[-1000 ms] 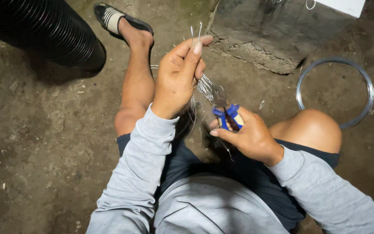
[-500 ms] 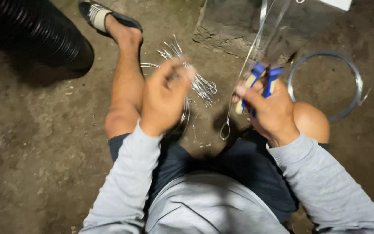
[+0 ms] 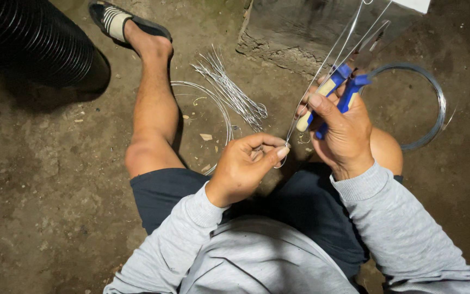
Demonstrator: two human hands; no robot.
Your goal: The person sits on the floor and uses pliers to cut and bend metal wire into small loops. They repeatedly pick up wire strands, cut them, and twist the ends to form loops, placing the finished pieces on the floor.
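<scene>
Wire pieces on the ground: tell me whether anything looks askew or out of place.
Nothing looks damaged. The cut wire pieces lie in a loose, fanned bundle on the dirt beside a wire coil, not squared up. The left hand pinches a bent wire; the right hand holds blue-handled pliers.

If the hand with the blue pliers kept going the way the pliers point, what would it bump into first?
Probably the grey concrete block. The right hand aims the pliers up and away toward it, along the thin wire. Depth is hard to judge, so it might pass above.
</scene>
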